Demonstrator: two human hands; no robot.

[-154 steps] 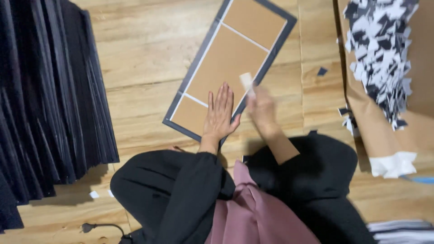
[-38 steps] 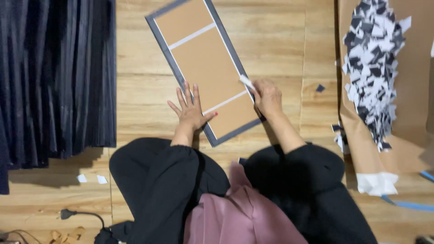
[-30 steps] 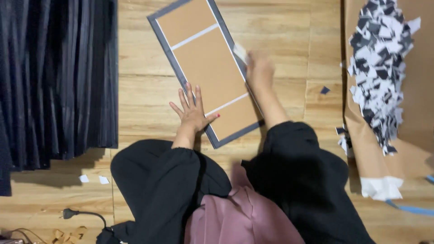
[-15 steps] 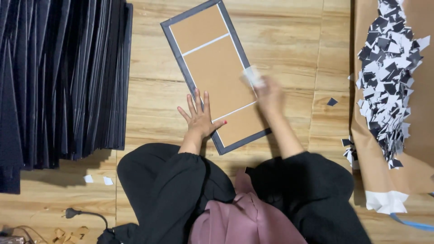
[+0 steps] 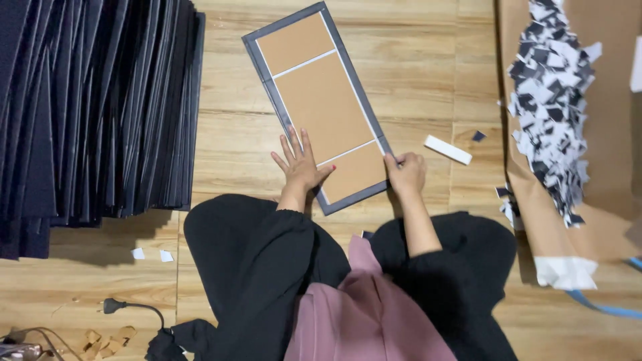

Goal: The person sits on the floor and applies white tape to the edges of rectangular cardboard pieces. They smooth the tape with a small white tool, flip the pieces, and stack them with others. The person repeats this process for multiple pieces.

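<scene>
Wooden floorboards (image 5: 414, 60) carry everything: one flat board cover (image 5: 321, 107), three brown card panels laid on dark wrap, lies ahead of the seated person. One left hand (image 5: 301, 164) rests flat and spread on its near-left part, gripping nothing; one right hand (image 5: 406, 172) pinches the cover's near-right edge between curled fingers. One white block (image 5: 448, 149) lies loose just right of that pinch, apart from it. If the pinch tugs sideways while the flat palm bears lightly, I judge the panels could skew. One stack of dark sheets (image 5: 87, 107) sits far left; one heap of offcuts (image 5: 552, 100) on brown paper (image 5: 612, 134) far right.
</scene>
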